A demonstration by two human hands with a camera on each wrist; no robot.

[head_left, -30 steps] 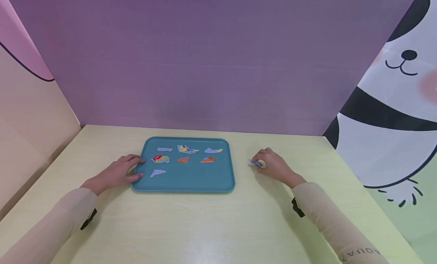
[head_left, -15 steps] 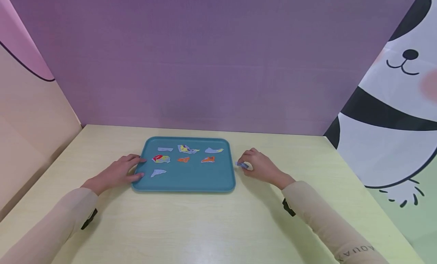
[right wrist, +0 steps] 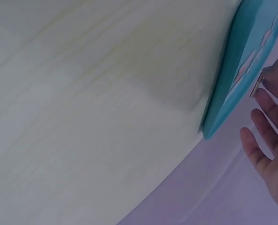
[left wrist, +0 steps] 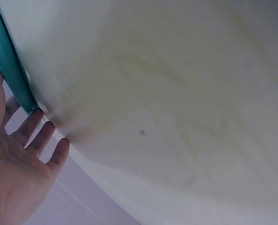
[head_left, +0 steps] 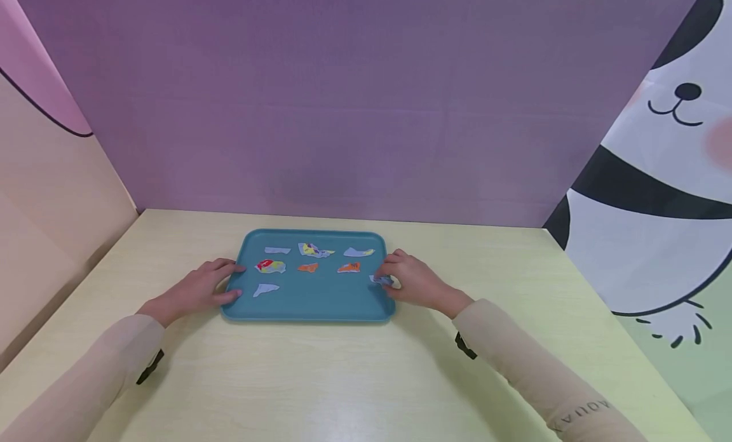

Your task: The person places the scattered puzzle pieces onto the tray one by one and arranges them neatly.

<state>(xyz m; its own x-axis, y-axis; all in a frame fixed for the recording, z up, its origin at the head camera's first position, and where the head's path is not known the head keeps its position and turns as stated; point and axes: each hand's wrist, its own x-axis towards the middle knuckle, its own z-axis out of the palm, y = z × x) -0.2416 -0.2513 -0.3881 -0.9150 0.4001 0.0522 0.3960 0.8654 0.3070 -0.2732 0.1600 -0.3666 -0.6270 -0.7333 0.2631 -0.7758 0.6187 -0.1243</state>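
In the head view my right hand point(head_left: 417, 282) pinches a small, jagged-edged printed paper piece point(head_left: 380, 280), bluish with darker marks, between thumb and fingertips over the right rim of a blue tray point(head_left: 320, 305). The right wrist view shows this paper piece point(right wrist: 257, 86) edge-on at the fingertips, close above the tray. My left hand point(head_left: 197, 289) rests at the tray's left edge with thumb and index finger spread apart on the rim. In the left wrist view its other fingers extend loosely beside the tray edge point(left wrist: 10, 61).
Several similar pieces lie spaced in rows on the tray, among them a red-and-yellow piece point(head_left: 270, 266), an orange piece point(head_left: 349, 267) and a pale piece point(head_left: 265, 289). A purple panel point(head_left: 343, 112) stands behind the pale wooden table point(head_left: 320, 378).
My right hand has moved left from the table beside the tray to over its right rim, carrying the paper piece. My left hand and the tray have stayed in place.
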